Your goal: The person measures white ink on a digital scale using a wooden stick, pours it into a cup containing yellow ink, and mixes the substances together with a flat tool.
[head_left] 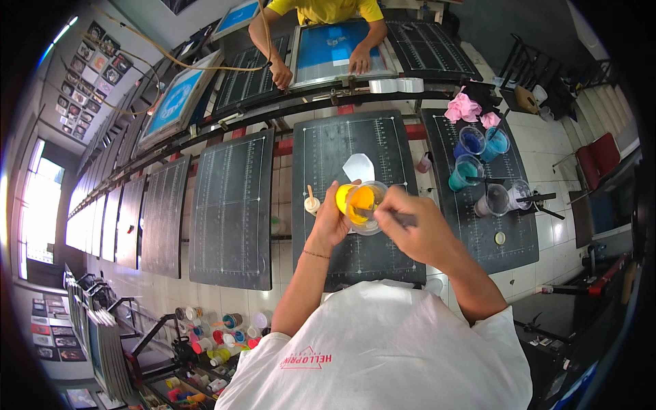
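My left hand [329, 219] is wrapped around a clear plastic cup [374, 186] tilted towards me, with thick yellow ink [361, 199] inside. My right hand [424, 227] grips a dark-handled spatula [408, 219] whose far end reaches into the ink; its tip is partly hidden by the cup and ink. Both hands are over a black printing board [342, 133] marked with white ruled lines. Just beyond the cup lies a piece of white paper [358, 168]. A small whitish jar [311, 205] with a wooden stick in it stands left of my left hand.
On the right-hand board [509, 256] are cups of blue ink [469, 142] and teal ink [466, 172], crumpled pink paper or cloth [462, 108] and a small lid [499, 238]. Across from me, a person in yellow [328, 10] handles a blue screen frame [318, 51]. Ink pots [232, 320] crowd the lower left.
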The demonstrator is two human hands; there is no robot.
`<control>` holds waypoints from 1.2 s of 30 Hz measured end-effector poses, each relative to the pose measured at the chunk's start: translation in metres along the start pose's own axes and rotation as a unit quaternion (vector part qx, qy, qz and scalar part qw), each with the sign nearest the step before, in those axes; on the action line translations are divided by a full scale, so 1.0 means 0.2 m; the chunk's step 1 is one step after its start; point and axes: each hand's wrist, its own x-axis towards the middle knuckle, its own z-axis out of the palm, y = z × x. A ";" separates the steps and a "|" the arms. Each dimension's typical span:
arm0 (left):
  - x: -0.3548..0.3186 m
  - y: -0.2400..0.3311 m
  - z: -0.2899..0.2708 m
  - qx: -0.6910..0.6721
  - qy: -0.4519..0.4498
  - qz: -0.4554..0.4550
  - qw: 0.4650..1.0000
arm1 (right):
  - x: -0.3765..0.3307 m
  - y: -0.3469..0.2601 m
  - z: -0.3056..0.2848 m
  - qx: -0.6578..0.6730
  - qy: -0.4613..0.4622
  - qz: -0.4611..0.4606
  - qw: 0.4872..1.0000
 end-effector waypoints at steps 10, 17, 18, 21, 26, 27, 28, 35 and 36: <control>-0.01 -0.01 0.03 0.009 0.018 0.003 1.000 | -0.01 0.06 -0.01 -0.090 0.077 0.001 0.993; -0.01 -0.03 0.00 -0.018 -0.005 -0.005 1.000 | 0.00 0.08 -0.05 -0.068 0.008 0.010 0.998; 0.00 -0.04 -0.04 -0.020 -0.006 -0.017 1.000 | 0.01 0.08 -0.05 -0.092 -0.042 -0.005 0.995; 0.00 -0.05 -0.03 -0.027 -0.008 0.000 1.000 | 0.00 0.05 -0.03 -0.049 0.063 0.027 0.996; 0.00 -0.04 -0.03 -0.029 -0.020 -0.031 0.999 | -0.01 0.06 -0.02 -0.081 0.016 0.012 0.996; 0.00 -0.04 -0.01 -0.029 -0.010 -0.013 0.999 | -0.01 0.06 -0.01 -0.071 0.071 0.028 0.995; 0.00 -0.04 0.01 -0.028 0.000 0.004 1.000 | -0.01 0.06 -0.01 -0.061 0.126 0.044 0.989; -0.02 -0.03 0.03 -0.040 0.016 0.050 0.998 | -0.01 0.04 -0.01 -0.046 0.105 0.078 0.990; -0.01 -0.04 0.01 -0.039 0.021 0.039 0.998 | -0.01 0.04 -0.01 -0.041 0.056 0.058 0.996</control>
